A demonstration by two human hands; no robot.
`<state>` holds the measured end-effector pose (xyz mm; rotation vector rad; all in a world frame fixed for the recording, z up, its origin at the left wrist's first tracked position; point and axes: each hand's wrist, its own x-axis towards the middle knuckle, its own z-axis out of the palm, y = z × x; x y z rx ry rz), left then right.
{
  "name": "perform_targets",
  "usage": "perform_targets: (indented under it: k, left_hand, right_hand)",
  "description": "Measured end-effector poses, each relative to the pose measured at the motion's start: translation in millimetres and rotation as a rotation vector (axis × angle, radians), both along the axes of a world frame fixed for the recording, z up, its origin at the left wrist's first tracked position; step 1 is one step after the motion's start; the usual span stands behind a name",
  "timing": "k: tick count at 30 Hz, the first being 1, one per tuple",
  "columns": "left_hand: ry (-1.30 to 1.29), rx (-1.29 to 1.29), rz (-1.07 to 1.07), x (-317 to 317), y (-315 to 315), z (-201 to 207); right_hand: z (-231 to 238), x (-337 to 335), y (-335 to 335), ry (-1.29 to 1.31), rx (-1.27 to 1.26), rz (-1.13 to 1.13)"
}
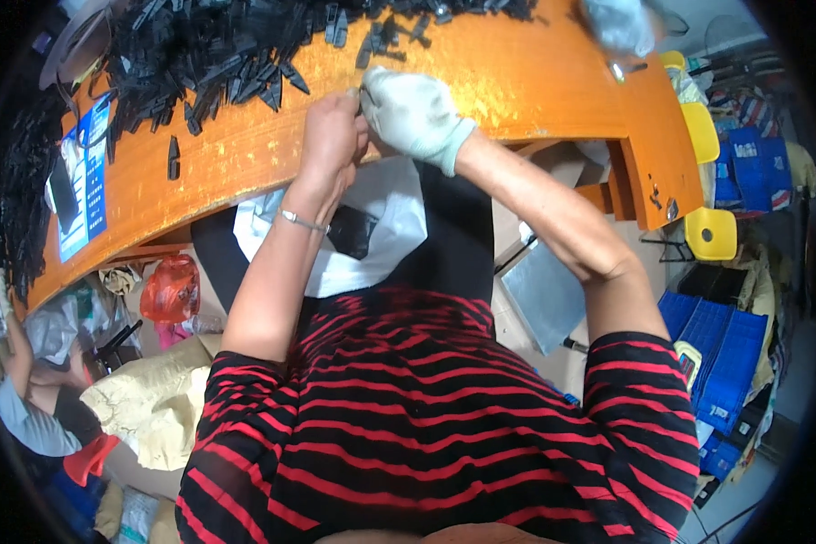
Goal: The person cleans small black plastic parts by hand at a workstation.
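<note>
My bare left hand [330, 136] and my right hand [415, 111], in a whitish glove, meet at the near edge of the orange wooden desk [535, 82]. Fingers on both hands are curled closed, and whatever lies between them is hidden. Just beyond them, a few small black plastic parts [392, 36] are scattered. A large heap of similar black pieces [213, 68] covers the desk to the far left. One loose black part [173, 159] lies apart from it. Below my hands, an opened white bag [394, 213] on my lap has something dark inside.
A blue and white printed sheet [86, 181] lies on the desk at left. Another person's arm [18, 349] reaches toward the desk's left end. A red plastic bag [170, 290] sits below. Yellow stools [709, 234] and blue crates [716, 354] stand at right.
</note>
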<state>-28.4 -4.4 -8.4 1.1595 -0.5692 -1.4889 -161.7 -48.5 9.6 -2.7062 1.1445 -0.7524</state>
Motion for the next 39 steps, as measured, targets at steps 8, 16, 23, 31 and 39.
perform_targets:
  k: [8, 16, 23, 31, 39]
  left_hand:
    - [-0.118, 0.046, -0.051, 1, 8, 1]
    - [-0.083, -0.123, -0.157, 22, 8, 24]
    - [0.005, -0.097, -0.215, 37, 36, -3]
    - [0.303, -0.043, -0.232, 29, 64, -5]
    - [-1.389, -0.427, -0.255, 51, 75, 24]
  right_hand:
    - [-1, -3, 8, 0.133, -0.011, 0.051]
    - [22, -8, 7, -0.216, 0.149, -0.114]
    - [35, -26, 17, -0.716, 1.229, -0.098]
    - [4, -4, 31, -0.55, 1.0, -0.011]
    - [-3, -43, -45, -0.272, 0.246, -0.165]
